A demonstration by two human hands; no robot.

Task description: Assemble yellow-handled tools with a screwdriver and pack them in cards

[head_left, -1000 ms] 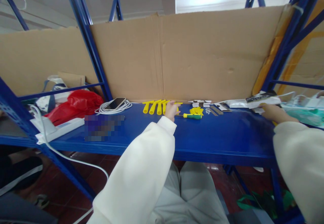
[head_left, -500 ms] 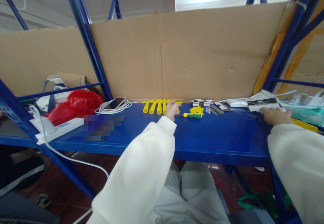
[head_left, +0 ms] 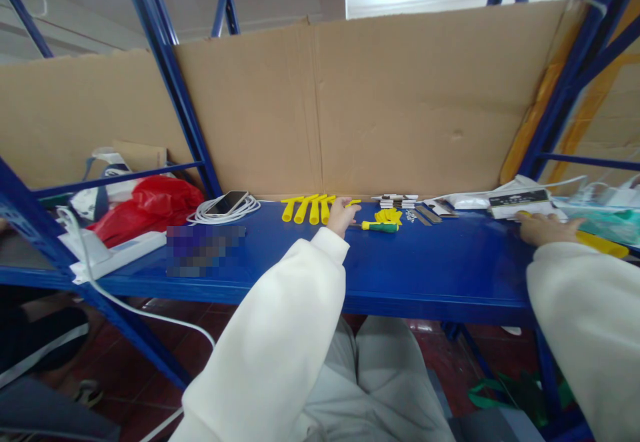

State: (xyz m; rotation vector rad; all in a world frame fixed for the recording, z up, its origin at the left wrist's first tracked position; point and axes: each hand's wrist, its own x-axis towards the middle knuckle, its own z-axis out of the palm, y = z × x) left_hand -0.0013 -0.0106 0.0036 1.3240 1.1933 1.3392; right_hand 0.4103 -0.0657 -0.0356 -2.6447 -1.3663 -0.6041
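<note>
The left hand (head_left: 341, 217) is beside smooth, tubular yellow pieces (head_left: 314, 213), right hand (head_left: 547, 229) near flat packet (head_left: 520, 200); I cannot tell either grip.

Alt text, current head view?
A person's left hand is at a row of yellow handles on a blue shelf; the right hand partly covers another yellow piece. A green-and-yellow screwdriver lies between the hands.

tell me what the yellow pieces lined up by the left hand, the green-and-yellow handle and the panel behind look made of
Yellow pieces: probably moulded plastic, smooth, with one even colour.
Green-and-yellow handle: likely plastic too, with a slight sheen; rubber coating can't be ruled out.
Panel: cardboard, matte brown, with a vertical crease and uneven top edge.
</note>
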